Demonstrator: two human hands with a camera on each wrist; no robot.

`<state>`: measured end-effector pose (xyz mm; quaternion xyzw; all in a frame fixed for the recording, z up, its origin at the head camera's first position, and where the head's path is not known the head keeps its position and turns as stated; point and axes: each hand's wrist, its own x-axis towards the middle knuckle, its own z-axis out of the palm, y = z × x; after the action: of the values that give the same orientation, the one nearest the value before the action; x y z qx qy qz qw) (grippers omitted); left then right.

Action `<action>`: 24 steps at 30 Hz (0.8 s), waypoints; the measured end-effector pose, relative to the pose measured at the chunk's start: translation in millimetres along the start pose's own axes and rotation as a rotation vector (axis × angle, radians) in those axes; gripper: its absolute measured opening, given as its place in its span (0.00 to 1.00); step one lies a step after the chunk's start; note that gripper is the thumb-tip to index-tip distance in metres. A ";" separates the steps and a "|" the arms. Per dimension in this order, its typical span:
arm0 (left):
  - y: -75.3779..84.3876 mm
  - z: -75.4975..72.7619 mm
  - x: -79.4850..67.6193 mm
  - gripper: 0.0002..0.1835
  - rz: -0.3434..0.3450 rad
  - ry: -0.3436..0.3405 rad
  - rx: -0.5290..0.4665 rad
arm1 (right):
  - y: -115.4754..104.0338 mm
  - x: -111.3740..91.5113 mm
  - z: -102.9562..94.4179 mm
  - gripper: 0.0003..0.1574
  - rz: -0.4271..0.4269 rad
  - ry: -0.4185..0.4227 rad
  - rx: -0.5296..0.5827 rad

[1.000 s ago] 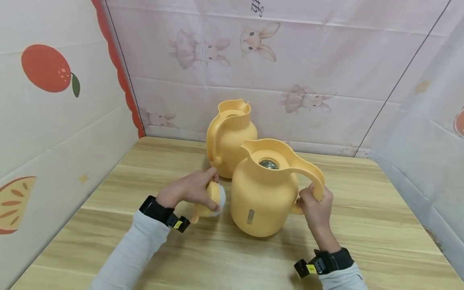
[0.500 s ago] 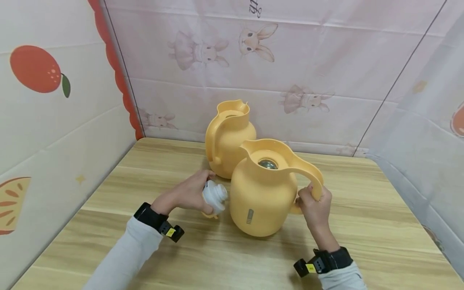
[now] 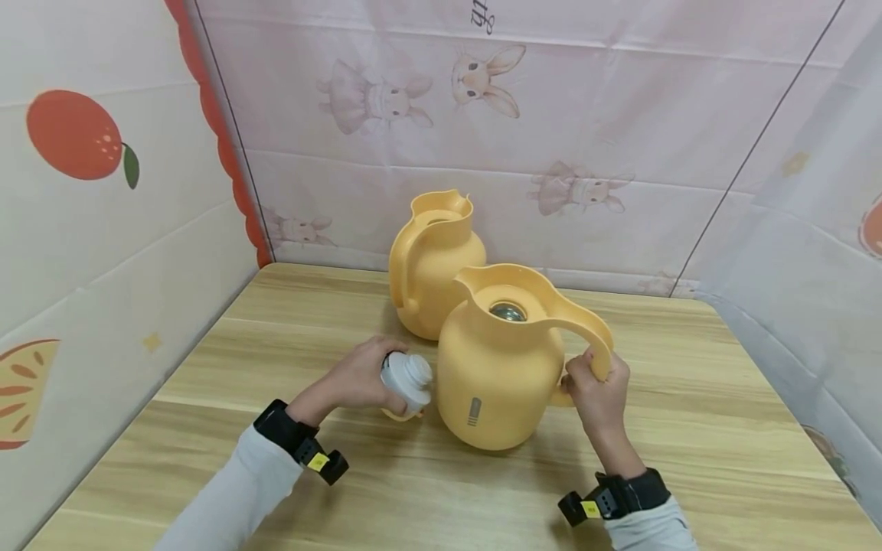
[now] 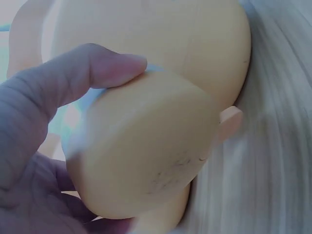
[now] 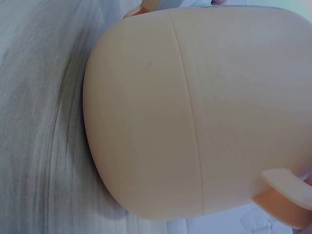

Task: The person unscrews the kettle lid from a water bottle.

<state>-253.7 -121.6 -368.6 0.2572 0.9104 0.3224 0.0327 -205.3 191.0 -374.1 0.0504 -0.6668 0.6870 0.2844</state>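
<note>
My left hand [image 3: 364,376] grips a jug stopper [image 3: 406,379], its grey-white threaded plug facing up and right in the head view. In the left wrist view the stopper's smooth yellow cap [image 4: 146,146] shows between thumb and fingers, with a small tab on one side. Right beside it stands a yellow vacuum jug [image 3: 499,375], upright on the table, its round mouth uncovered and a shiny liner inside. My right hand [image 3: 601,394] holds that jug's handle [image 3: 594,333], fingers curled round its lower part. The jug's body [image 5: 161,107] fills the right wrist view.
A second yellow jug [image 3: 437,268] stands behind and left of the first, near the back wall. The wood-grain table [image 3: 441,490] is bordered by printed cloth walls at the left [image 3: 138,229], back and right.
My left hand has turned the stopper so its grey-white plug, earlier mostly hidden, now shows facing up and right. The right hand and the front jug have stayed in place.
</note>
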 end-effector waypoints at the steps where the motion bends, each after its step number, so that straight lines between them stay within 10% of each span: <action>1: -0.4 0.5 -0.2 0.43 -0.010 0.008 0.001 | -0.3 0.1 0.0 0.14 0.002 0.005 -0.004; 24: -15.1 11.0 -7.2 0.48 -0.207 0.051 -0.044 | -2.7 -0.2 1.8 0.13 0.026 0.026 0.014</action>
<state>-251.7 -128.8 -387.2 0.1525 0.9254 0.3435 0.0482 -204.4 189.1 -371.6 0.0345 -0.6589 0.6958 0.2838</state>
